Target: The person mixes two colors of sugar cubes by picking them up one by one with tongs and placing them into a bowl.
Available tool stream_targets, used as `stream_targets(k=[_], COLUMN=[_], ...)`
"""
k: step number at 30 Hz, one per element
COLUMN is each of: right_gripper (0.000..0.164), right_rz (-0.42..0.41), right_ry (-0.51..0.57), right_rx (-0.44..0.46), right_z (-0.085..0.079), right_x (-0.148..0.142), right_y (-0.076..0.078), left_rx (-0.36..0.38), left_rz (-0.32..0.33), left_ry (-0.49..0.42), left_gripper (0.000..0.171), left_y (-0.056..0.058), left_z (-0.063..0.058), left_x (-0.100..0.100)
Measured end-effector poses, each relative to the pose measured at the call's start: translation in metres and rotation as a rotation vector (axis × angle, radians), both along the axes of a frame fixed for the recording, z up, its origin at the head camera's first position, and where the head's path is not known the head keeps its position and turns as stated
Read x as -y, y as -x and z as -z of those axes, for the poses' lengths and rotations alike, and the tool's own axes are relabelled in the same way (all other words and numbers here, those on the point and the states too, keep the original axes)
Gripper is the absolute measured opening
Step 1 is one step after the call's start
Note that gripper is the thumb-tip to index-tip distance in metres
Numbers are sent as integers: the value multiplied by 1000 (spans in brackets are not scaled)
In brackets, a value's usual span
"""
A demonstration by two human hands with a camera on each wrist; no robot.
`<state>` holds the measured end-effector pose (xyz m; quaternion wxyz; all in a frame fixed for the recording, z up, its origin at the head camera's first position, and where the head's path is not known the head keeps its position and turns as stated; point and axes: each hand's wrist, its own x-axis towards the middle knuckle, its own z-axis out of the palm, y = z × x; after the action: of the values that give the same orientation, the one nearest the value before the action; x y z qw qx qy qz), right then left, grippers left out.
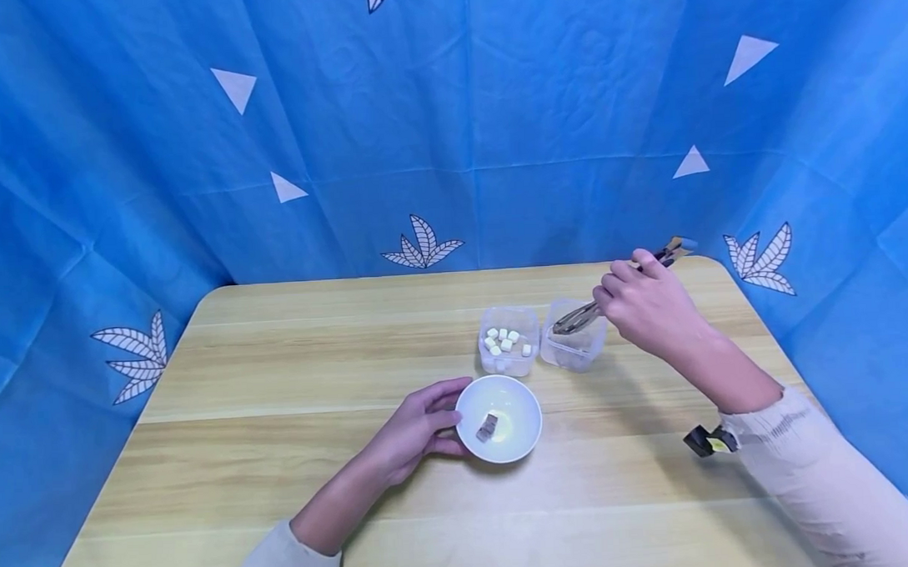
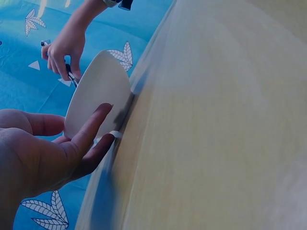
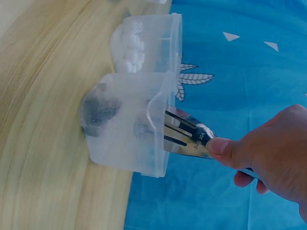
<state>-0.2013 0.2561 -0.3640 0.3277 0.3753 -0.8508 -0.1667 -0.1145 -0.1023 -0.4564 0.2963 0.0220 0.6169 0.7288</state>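
My left hand (image 1: 421, 426) holds a white bowl (image 1: 520, 444) by its left side. In the left wrist view the thumb is at the bowl's rim and the fingers lie along its outer wall. A few brown cubes (image 1: 487, 428) sit together in the bowl. With my right hand (image 1: 646, 306) I grip metal tongs (image 1: 581, 315), slanted down into a clear plastic container (image 1: 577, 361). Through its cloudy wall a dark shape (image 3: 100, 111) shows near the bottom in the right wrist view; I cannot tell whether the tong tips pinch it.
Left of that container stands a second clear container (image 1: 511, 369) with several white cubes (image 1: 506, 345). Both are behind the bowl on a wooden table (image 1: 292, 364). A blue curtain (image 1: 494, 132) hangs close behind the table and along its sides.
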Motion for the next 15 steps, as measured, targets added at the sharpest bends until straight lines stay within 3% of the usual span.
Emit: stream_targets(k=[15], right_gripper=[24], right_rz=[-31], right_ry=[82], right_rx=[-57], right_z=[-19], right_x=[0], right_y=[-24], left_rx=[-5], left_rz=[-4], left_ry=[8], left_gripper=[58], left_y=[0], left_z=[1], left_x=[-2])
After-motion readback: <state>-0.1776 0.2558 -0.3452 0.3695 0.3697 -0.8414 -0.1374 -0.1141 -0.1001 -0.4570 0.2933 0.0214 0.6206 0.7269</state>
